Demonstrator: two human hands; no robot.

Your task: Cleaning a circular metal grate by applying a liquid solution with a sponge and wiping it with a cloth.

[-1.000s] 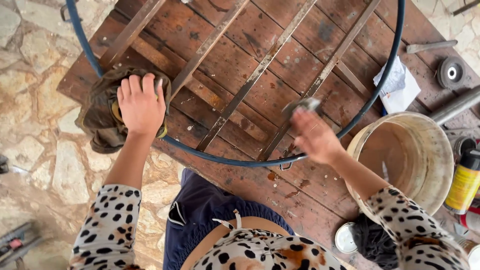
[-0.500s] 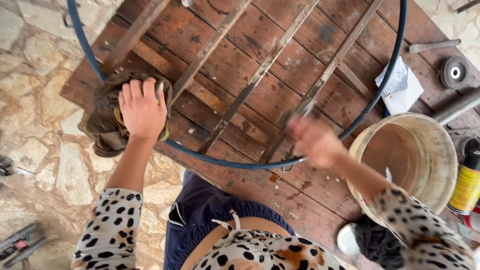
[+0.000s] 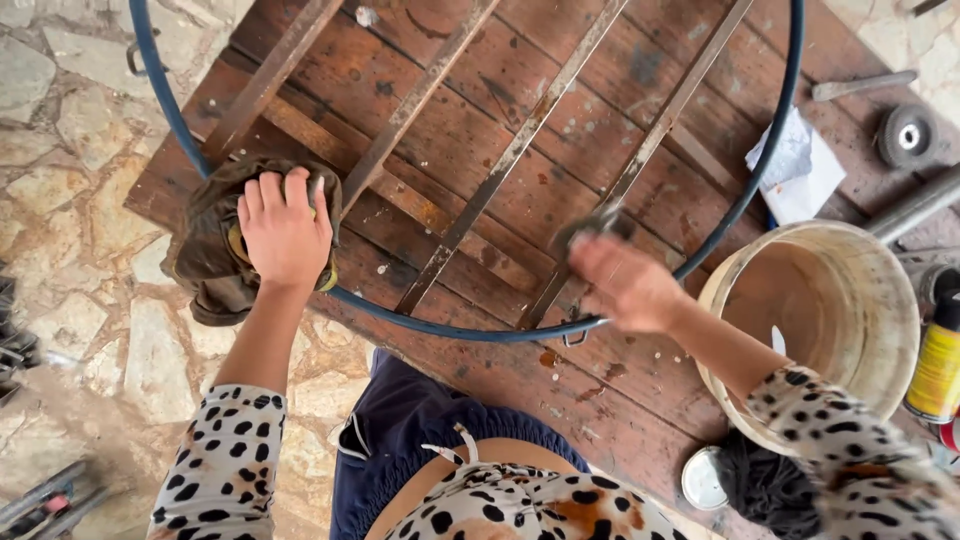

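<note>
Broad plank table (image 3: 450, 130) of worn red-brown wood, bearing a large dark-blue metal hoop (image 3: 790, 120) crossed by rusty flat bars (image 3: 510, 160) — laid flat, seemingly so the frame stays put under pressure. Pale plastic bucket (image 3: 830, 310) just beside the hoop's right edge, within easy reach. Crumpled brown cloth (image 3: 205, 250) over the hoop's near-left rim, likely as padding. Left hand (image 3: 285, 235) spread flat, palm down, fingers open, pressing on the cloth — arm straight, bracing. Right hand (image 3: 630, 285) blurred, closed around a small dark tool (image 3: 590, 228) at a bar's lower end, wrist bent inward; tool's kind unclear.
</note>
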